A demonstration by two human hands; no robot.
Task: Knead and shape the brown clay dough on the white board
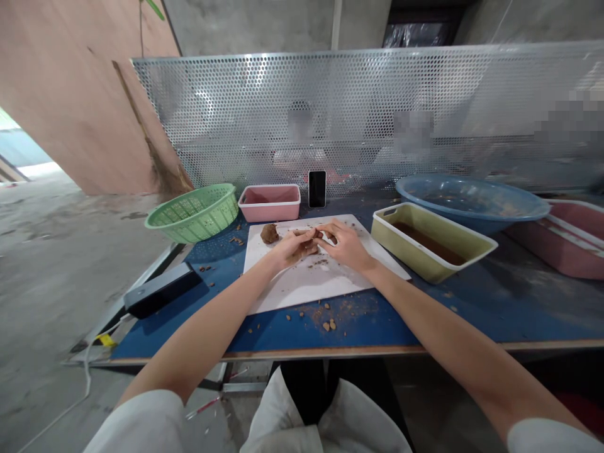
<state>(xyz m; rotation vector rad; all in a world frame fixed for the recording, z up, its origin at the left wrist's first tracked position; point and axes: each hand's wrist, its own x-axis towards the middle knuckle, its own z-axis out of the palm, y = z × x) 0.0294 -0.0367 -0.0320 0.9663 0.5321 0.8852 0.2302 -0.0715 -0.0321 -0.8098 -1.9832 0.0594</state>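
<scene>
Over a white board my two hands meet, fingertips together. My left hand is curled around a small piece of brown clay that shows at its fingers. The fingers of my right hand are bent and pinch at the same piece from the right; most of it is hidden by the fingers. A larger brown clay lump sits on the board just left of my left hand. Small brown crumbs lie on the board under and around both hands.
Behind the board stand a pink basin and an upright phone. A green basket and a black box are at left. To the right are an olive basin of brown liquid, a blue tub and another pink basin.
</scene>
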